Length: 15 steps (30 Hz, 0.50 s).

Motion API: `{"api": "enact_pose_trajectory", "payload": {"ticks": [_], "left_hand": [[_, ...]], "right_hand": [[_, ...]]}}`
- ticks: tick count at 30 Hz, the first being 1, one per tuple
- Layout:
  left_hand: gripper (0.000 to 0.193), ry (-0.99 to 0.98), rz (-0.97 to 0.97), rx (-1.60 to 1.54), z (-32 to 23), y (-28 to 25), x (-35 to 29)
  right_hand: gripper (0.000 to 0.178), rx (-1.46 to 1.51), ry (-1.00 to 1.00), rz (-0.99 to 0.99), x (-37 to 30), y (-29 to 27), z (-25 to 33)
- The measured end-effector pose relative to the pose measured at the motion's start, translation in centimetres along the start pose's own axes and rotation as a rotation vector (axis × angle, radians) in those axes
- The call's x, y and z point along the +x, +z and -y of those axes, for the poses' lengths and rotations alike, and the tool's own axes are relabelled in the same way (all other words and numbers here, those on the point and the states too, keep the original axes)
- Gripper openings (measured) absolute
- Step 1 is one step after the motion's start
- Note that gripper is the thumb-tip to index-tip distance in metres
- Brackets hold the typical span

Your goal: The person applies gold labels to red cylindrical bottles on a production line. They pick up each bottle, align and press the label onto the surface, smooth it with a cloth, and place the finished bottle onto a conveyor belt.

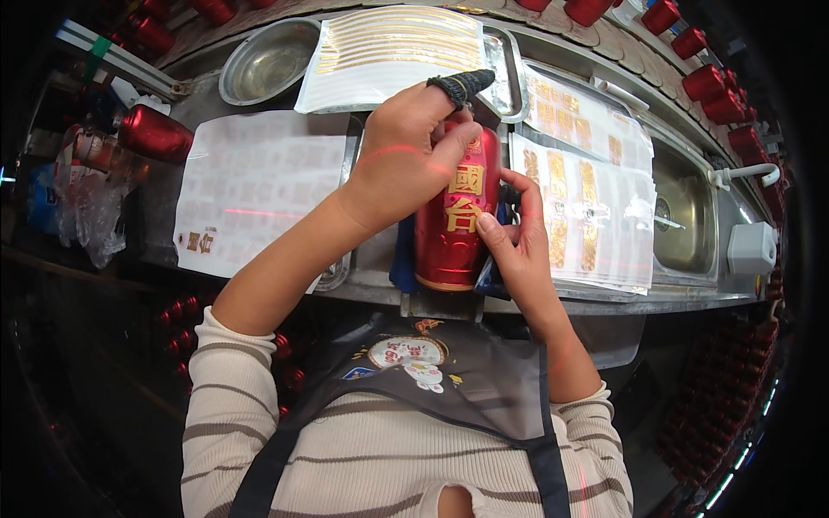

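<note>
A glossy red bottle point(439, 250) lies in front of me, its base toward me, with large raised gold characters point(464, 207) down its face. Over its upper end, my left hand point(401, 155) is closed, thumb against the bottle beside the top character. One finger of that hand wears a dark knitted finger sleeve point(464, 85). My right hand point(522, 237) grips the bottle's right side, thumb on the edge of the lower character and fingers along the side. Dark blue cloth point(402, 259) shows under the bottle. The bottle's neck is mostly hidden by my left hand.
A white sheet point(268, 164) with a few gold pieces lies left; sheets of gold decals point(579, 216) lie right. Behind are a metal bowl point(268, 65) and a sheet of gold strips point(397, 52). A sink point(686, 237) and white jug point(751, 249) stand far right, another red bottle point(155, 134) far left.
</note>
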<state>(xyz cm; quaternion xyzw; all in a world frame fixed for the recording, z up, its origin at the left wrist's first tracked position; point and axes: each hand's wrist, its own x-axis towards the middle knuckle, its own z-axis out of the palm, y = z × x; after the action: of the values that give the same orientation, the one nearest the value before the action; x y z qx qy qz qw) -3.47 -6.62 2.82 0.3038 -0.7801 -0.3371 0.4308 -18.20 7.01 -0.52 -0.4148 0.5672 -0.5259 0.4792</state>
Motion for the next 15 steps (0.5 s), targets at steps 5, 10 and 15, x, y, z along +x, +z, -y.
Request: {"api": "enact_pose_trajectory", "payload": {"ticks": [5,10,15], "left_hand": [[0.045,-0.260,-0.163,-0.010,0.9,-0.9,-2.9],[0.066,-0.577,0.077,-0.557,-1.7,0.3,-8.3],[0.069,-0.608,0.106,-0.597,-1.7,0.5,-8.4]], "right_hand": [[0.059,-0.052,-0.020,-0.029,-0.3,-1.0,0.5],[0.057,-0.596,-0.365,-0.029,0.3,-1.2,2.2],[0.053,-0.779,-0.534,0.028,1.3,-1.0,2.2]]}}
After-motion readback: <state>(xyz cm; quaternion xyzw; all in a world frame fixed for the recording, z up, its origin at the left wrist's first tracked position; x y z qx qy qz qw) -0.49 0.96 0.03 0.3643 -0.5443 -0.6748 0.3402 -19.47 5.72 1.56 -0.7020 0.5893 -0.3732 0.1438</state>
